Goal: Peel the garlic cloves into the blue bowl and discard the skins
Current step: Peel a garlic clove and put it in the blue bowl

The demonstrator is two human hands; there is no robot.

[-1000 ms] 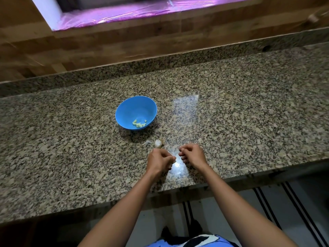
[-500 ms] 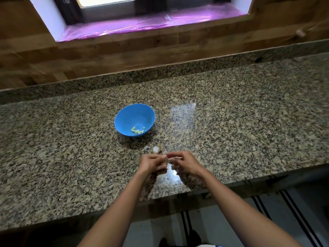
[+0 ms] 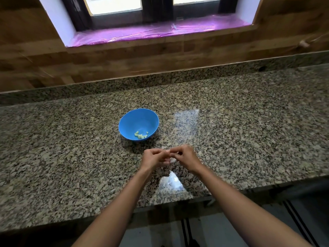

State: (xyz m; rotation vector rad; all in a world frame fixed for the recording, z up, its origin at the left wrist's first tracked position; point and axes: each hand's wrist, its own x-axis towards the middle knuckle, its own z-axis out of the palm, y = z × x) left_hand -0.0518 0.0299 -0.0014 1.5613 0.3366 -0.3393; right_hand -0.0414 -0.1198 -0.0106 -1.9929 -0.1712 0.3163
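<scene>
Since a second ago the two hands, which were then a little apart, have come together and moved slightly toward the bowl. The left hand (image 3: 153, 158) and the right hand (image 3: 186, 157) meet fingertip to fingertip just above the counter. All fingers are curled, and both hands pinch a small pale garlic clove (image 3: 172, 159) between them. It is blurred, so I cannot tell how much skin it still has. The loose pale piece that lay behind the hands is now mostly hidden by the fingers.

Just beyond the hands the round blue plastic bowl (image 3: 135, 120) stands upright, with a few yellowish peeled cloves (image 3: 141, 135) at its bottom.

Below the near edge a grey floor (image 3: 160, 234) shows. Everything rests on a speckled brown-grey granite countertop (image 3: 71, 157) with two bright reflections. Behind it rises a low granite upstand (image 3: 160, 81), then a wooden plank wall (image 3: 160, 56), and a window sill covered in pink-purple film (image 3: 160, 31).
</scene>
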